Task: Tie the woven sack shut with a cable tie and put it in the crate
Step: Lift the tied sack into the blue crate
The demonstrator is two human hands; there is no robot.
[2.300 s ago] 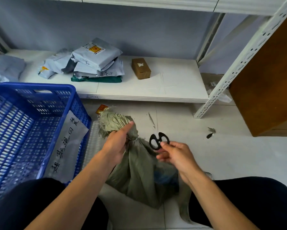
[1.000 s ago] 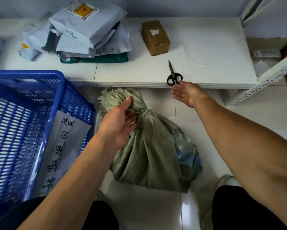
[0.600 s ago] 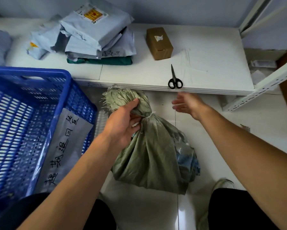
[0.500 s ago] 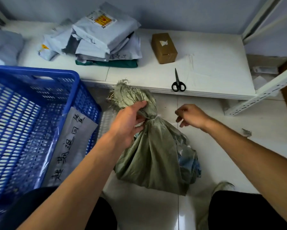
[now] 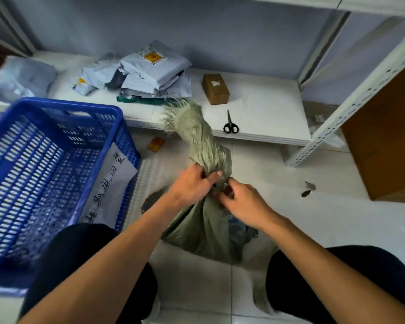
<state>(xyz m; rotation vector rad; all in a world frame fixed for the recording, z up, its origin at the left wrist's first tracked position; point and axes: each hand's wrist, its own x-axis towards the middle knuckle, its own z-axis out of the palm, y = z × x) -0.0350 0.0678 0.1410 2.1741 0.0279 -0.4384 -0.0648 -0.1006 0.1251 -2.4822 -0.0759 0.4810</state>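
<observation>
**— What is on the left?**
— A blue plastic crate (image 5: 51,160) with slotted walls stands on the tiled floor (image 5: 325,230). A white paper label (image 5: 110,183) with handwritten characters is on the side facing the sack. Behind the crate, on a low white shelf board (image 5: 267,106), lies a pile of grey mailer bags (image 5: 150,73).

**— And in the middle, where the hands are?**
— The woven sack (image 5: 204,223), grey-green, stands on the floor between the person's knees, just right of the crate and outside it. Its frayed top points up and away, towards the shelf. The left hand (image 5: 189,185) grips the gathered neck, fingers and thumb curled round it. The right hand (image 5: 243,202) meets it just below, its fingers curled in and pinching at the same neck. That spot is blurred, so a cable tie cannot be made out between the hands. A small orange packet (image 5: 156,144) lies on the floor between the crate and the sack's top.

**— What lies to the right?**
— On the shelf board sit a small cardboard box (image 5: 215,88) and, nearer the edge, black scissors (image 5: 230,124), closed, with the blades pointing away. Further right, a white perforated upright (image 5: 360,94) slants down to the floor. A small dark scrap (image 5: 308,189) lies on the tiles near it, and a brown wooden panel (image 5: 388,136) fills the right edge.
</observation>
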